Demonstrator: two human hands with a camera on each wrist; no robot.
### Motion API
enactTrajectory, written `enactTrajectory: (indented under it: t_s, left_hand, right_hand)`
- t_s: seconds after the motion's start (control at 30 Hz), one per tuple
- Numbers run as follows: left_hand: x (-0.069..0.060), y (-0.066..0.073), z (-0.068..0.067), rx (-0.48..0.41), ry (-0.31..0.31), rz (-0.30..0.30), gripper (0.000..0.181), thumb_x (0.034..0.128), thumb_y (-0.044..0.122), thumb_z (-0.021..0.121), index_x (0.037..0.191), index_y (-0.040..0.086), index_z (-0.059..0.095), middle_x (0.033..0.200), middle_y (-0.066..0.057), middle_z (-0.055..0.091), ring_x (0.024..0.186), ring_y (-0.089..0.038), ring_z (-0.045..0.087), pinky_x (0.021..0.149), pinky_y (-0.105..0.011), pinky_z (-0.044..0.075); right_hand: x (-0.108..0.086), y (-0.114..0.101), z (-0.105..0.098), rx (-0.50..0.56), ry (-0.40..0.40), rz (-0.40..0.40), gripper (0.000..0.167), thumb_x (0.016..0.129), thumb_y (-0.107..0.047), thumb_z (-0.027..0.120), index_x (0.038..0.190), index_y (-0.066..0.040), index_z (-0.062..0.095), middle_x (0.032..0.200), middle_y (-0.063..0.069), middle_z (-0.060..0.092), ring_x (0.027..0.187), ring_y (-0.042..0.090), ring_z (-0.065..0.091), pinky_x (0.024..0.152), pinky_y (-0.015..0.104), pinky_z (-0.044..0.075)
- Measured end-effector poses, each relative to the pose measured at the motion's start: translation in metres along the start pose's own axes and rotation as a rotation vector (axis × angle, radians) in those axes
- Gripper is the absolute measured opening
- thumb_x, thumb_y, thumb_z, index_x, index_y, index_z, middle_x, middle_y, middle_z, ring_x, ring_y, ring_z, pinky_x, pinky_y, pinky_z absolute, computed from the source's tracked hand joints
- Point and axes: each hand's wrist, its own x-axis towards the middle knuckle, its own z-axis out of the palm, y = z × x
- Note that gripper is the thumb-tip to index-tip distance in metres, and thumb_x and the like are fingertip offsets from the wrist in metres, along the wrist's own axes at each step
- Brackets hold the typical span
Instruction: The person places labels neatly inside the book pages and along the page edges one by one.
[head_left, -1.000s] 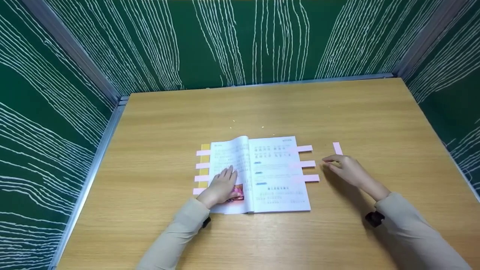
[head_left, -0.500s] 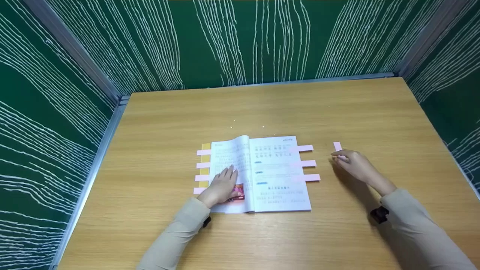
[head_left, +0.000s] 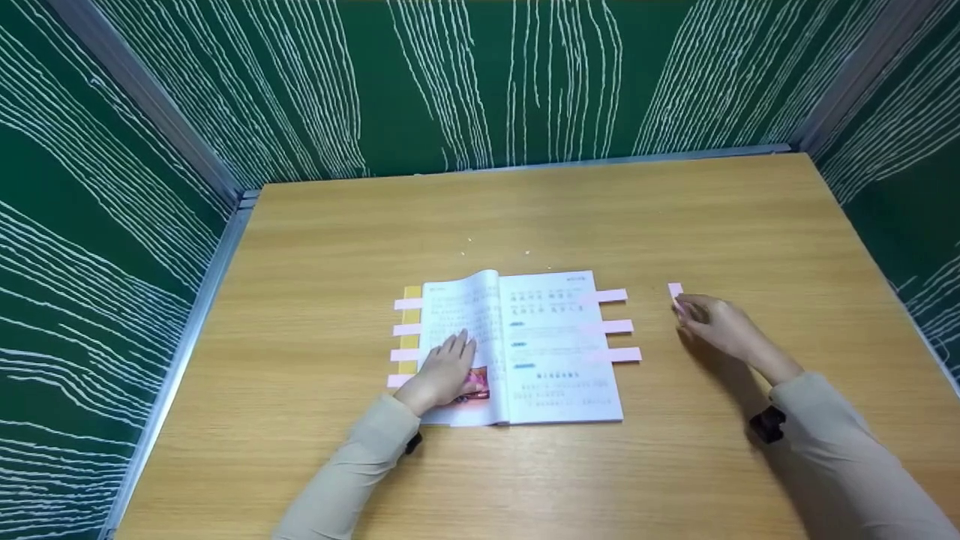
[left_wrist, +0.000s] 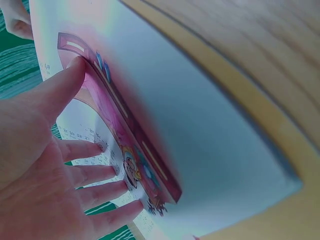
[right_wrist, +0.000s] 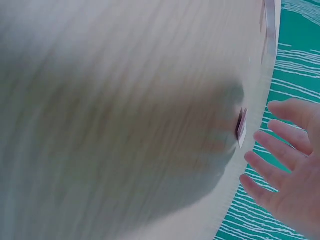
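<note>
An open book (head_left: pixel 559 390) lies on the table, its left page (left_wrist: pixel 215 150) bearing a printed colour picture. My left hand (head_left: pixel 442 375) rests on that page with straight, spread fingers; in the left wrist view the same hand (left_wrist: pixel 55 175) has its thumb on the picture. Off to the right, my right hand (head_left: pixel 720 326) hovers at a pink paper strip (head_left: pixel 675 289), covering its near end. The right wrist view has this hand (right_wrist: pixel 295 160) with loosely bent, parted fingers, beside the strip (right_wrist: pixel 242 129), which lies on the table; no grip on it is visible.
Several pink strips stick out from the book's left side, such as one strip (head_left: pixel 406 330), and from its right side, such as another strip (head_left: pixel 617 326). A yellow edge (head_left: pixel 411 292) shows under the left page. Green panels (head_left: pixel 495 90) border the wooden table (head_left: pixel 337 240).
My right hand has moved a little to the right, its fingertips coming to the loose pink strip. My left hand stays on the page, and the book is unmoved.
</note>
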Motion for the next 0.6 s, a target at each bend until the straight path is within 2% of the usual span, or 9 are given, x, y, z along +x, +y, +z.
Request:
enactTrajectory:
  t_s: [0.3, 0.6]
  left_hand:
    - [0.001, -0.001, 0.001, 0.025, -0.005, 0.002, 0.074, 0.0851, 0.039, 0.053, 0.136, -0.004, 0.023, 0.142, -0.024, 0.019, 0.128, -0.038, 0.022, 0.101, -0.049, 0.026]
    - [0.001, -0.001, 0.001, 0.025, -0.023, -0.004, 0.075, 0.0850, 0.041, 0.052, 0.137, -0.003, 0.022, 0.142, -0.023, 0.017, 0.129, -0.037, 0.021, 0.102, -0.048, 0.024]
  right_hand:
    - [0.002, 0.006, -0.003, -0.034, -0.049, -0.006, 0.048, 0.081, -0.008, 0.060, 0.122, 0.010, 0.044, 0.125, 0.031, 0.041, 0.115, 0.048, 0.035, 0.094, 0.059, 0.026]
    - [0.003, 0.012, -0.002, -0.042, -0.081, -0.010, 0.048, 0.079, -0.005, 0.061, 0.122, 0.009, 0.045, 0.128, 0.030, 0.039, 0.118, 0.050, 0.030, 0.095, 0.059, 0.023]
